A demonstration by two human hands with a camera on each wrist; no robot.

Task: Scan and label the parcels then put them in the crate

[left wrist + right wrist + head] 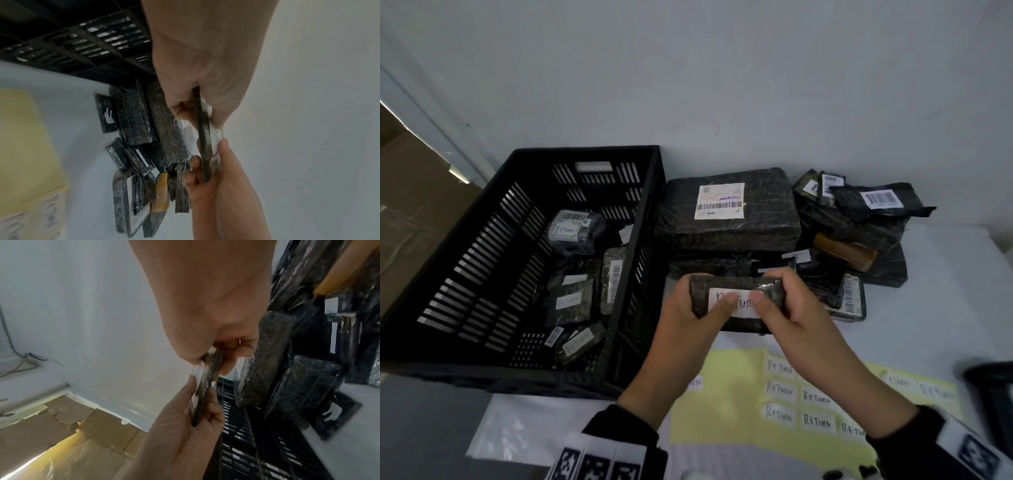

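Both hands hold a small flat black parcel (734, 283) above the table, just right of the black crate (585, 149). My left hand (703, 298) grips its left end and my right hand (770, 287) its right end. Both thumbs press on a white RETURN label (739, 306) on its face. In the left wrist view the parcel (203, 146) shows edge-on between the left hand (197, 105) and the right hand (207, 162). The right wrist view shows the same parcel (205, 389) pinched from both ends. Several labelled parcels (571, 226) lie in the crate.
A pile of black wrapped parcels (726, 209) with barcode stickers lies behind my hands and to the right. A yellow sheet of RETURN stickers (722, 394) lies in front. A dark device (993, 394) sits at the right edge. Cardboard (414, 205) covers the floor left of the crate.
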